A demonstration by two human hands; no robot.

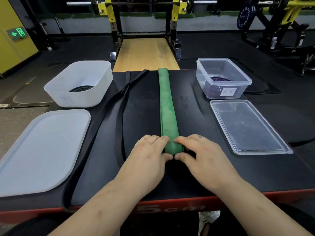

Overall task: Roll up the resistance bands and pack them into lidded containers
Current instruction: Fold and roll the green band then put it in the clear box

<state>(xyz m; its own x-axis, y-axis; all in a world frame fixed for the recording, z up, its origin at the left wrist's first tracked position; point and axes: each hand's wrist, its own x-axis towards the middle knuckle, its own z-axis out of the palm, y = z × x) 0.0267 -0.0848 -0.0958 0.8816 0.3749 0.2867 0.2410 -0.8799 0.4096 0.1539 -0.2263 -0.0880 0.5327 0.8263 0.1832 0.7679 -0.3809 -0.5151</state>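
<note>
The black platform (196, 176) has a red front edge. Along its middle the green band (166, 103) lies straight toward the far edge. The left hand (150, 150) and the right hand (199, 150) pinch its rolled near end with curled fingers. Behind stand a squat rack (112, 19) and a wooden floor strip (146, 53).

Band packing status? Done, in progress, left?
Done: a black roll sits in the white tub, a purple roll in the clear box. In hand: left hand and right hand pinch the near end of the green band, roll barely begun. Left: finish it, roll the loose black band, pack both, fit the white lid and clear lid.
</note>
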